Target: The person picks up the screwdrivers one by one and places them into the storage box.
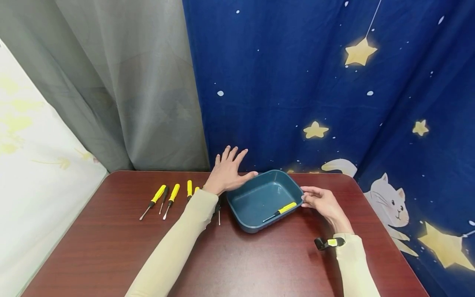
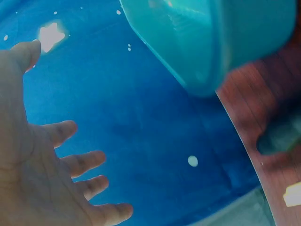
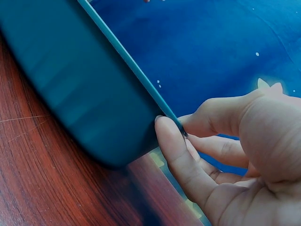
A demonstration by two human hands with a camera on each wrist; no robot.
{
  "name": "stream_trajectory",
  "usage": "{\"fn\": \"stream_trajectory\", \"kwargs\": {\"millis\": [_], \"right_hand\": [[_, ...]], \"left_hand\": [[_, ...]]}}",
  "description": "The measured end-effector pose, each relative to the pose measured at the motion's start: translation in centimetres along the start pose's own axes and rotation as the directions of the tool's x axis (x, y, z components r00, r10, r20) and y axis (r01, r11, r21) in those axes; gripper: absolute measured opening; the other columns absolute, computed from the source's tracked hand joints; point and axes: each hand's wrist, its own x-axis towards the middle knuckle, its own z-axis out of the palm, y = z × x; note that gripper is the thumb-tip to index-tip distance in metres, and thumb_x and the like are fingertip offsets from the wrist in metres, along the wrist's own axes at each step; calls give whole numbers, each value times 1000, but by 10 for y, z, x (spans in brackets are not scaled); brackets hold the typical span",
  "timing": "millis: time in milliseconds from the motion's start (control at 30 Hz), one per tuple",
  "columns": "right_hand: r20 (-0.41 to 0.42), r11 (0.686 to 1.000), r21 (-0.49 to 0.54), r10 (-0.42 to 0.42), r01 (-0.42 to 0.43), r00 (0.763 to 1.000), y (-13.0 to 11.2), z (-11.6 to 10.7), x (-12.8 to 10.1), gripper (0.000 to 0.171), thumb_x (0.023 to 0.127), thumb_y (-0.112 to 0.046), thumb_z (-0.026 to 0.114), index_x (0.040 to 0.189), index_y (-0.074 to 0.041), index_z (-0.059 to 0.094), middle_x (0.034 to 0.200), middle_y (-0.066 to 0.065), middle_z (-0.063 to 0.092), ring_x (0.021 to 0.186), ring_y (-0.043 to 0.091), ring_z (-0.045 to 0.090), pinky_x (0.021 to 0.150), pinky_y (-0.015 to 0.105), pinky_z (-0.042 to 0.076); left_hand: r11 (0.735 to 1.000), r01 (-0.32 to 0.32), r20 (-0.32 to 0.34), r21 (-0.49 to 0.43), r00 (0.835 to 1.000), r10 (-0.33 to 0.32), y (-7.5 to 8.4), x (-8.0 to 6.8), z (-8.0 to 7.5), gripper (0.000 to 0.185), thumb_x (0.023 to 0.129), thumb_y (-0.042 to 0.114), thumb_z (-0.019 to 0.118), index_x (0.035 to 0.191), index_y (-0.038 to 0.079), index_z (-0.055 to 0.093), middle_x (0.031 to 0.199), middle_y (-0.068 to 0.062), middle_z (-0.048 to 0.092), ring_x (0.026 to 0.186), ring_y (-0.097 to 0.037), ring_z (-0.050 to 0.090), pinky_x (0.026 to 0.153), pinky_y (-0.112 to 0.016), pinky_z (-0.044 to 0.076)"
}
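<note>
I have the right hand (image 1: 326, 205) nearest, thumb and fingers pinching the rim at the right end of the bin (image 1: 259, 198). The bin sits at an angle near the table's (image 1: 259, 264) back edge; whether its base lies flat, I can't tell. One driver (image 1: 287, 207) lies inside, along the near wall. To the left more drivers (image 1: 173, 194) lie on the table, some partly hidden by the left arm. Farther back, I see the left hand (image 1: 226, 173) with fingers straight and spread, grasping nothing; the left wrist view shows a gap between it and the bin. Behind hangs the blue curtain (image 1: 267, 90).

I judge the step in hand to be placing or steadying the bin; the next move calls for an even right-hand grip, so the driver doesn't roll.
</note>
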Motion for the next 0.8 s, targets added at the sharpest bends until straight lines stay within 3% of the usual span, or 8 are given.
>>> {"fn": "stream_trajectory", "kwargs": {"millis": [367, 800], "right_hand": [[-2, 1000, -4, 25, -25, 1000, -2, 0, 0, 44, 98, -1, 61, 141, 7, 55, 116, 25, 67, 86, 10, 72, 82, 31, 62], [-2, 999, -7, 35, -35, 999, -5, 0, -1, 44, 98, 0, 59, 141, 6, 55, 116, 24, 67, 86, 9, 72, 81, 30, 62]], "left_hand": [[995, 21, -60, 100, 998, -15, -18, -13, 1, 98, 84, 86, 47, 163, 32, 28, 171, -10, 23, 160, -35, 10, 122, -71, 12], [993, 72, -65, 91, 996, -66, -46, -30, -1, 96, 84, 88, 42, 163, 38, 23, 173, -10, 16, 161, -37, 4, 120, -74, 7]]}}
